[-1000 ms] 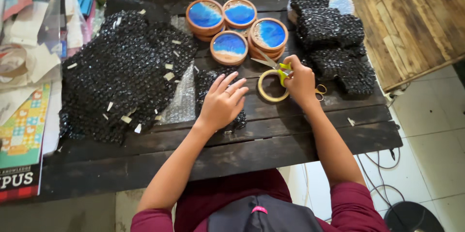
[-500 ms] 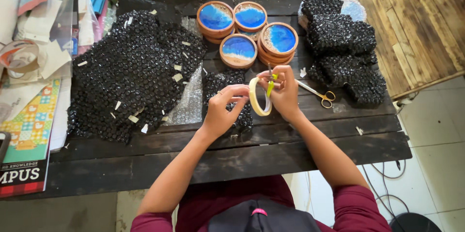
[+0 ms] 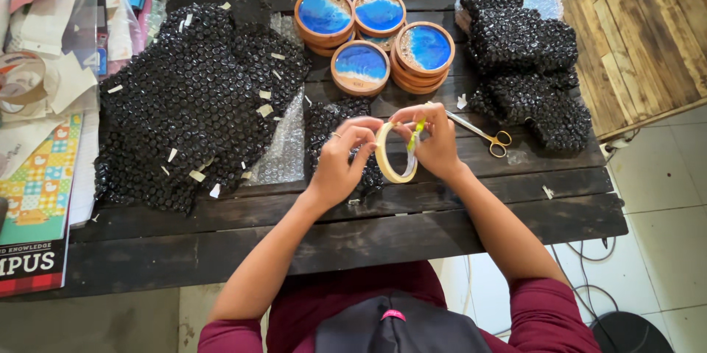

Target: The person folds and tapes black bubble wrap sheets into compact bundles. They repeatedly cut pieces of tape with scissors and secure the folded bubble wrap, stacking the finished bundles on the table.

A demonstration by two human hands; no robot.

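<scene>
A tan roll of tape (image 3: 391, 152) is held upright above the dark wooden table (image 3: 331, 242), gripped from both sides. My left hand (image 3: 342, 158) pinches its left rim. My right hand (image 3: 433, 139) holds the right side, fingers at the top edge, and also grips a small yellow-green object against the roll. Under the hands lies a small piece of black bubble wrap (image 3: 335, 121). Gold-handled scissors (image 3: 486, 135) lie just right of my right hand.
Round wooden coasters (image 3: 375, 36) with blue resin tops are stacked behind the hands. Black bubble-wrapped bundles (image 3: 526, 58) sit at the right, a large black bubble wrap sheet (image 3: 188, 99) at the left. Papers and books (image 3: 33, 176) cover the far left.
My right hand lifted the tape roll off the table and my left hand came up from the bubble wrap to grip it. The scissors now lie on the table.
</scene>
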